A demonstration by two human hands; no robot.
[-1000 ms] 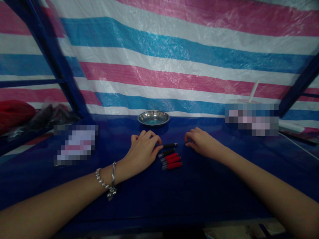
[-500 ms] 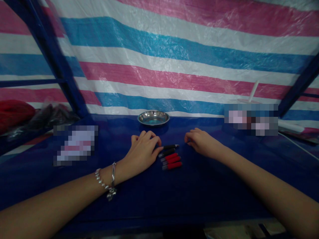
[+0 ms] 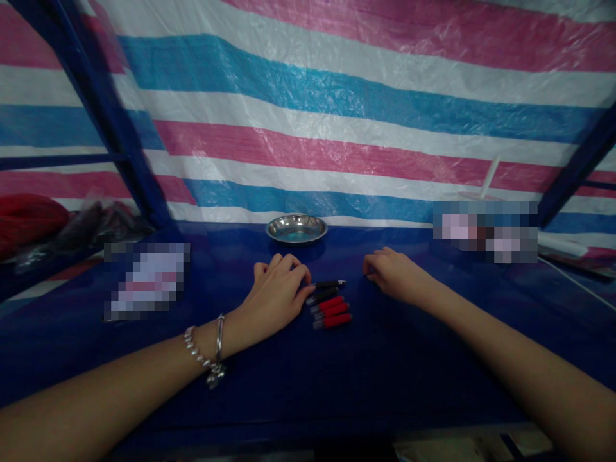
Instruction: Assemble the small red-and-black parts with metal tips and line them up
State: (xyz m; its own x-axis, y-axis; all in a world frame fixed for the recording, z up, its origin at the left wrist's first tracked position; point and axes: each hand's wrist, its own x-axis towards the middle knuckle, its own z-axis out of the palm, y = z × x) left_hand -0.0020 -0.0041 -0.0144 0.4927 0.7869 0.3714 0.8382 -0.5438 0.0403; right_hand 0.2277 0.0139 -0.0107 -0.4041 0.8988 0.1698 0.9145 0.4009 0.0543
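Note:
My left hand [image 3: 276, 292] rests on the blue table [image 3: 337, 378] with its fingers curled. Its thumb and forefinger pinch the near end of a black pen [image 3: 332, 283] that lies flat. Just below that pen lie a second dark pen [image 3: 322, 295] and three red-bodied pens [image 3: 333, 310], side by side. My right hand [image 3: 395, 276] rests to the right of the pens, a short gap away. Its fingers are curled under and nothing shows in them. A bracelet [image 3: 212, 356] hangs on my left wrist.
A round steel dish [image 3: 296, 228] stands at the back of the table against a pink, white and blue striped tarp [image 3: 337, 115]. Blurred items sit at the left [image 3: 144, 279] and right [image 3: 486, 230]. Dark blue frame posts [image 3: 103, 109] rise at both sides.
My right hand has slid a little to the right, away from the pens. My left hand and the pens have hardly moved.

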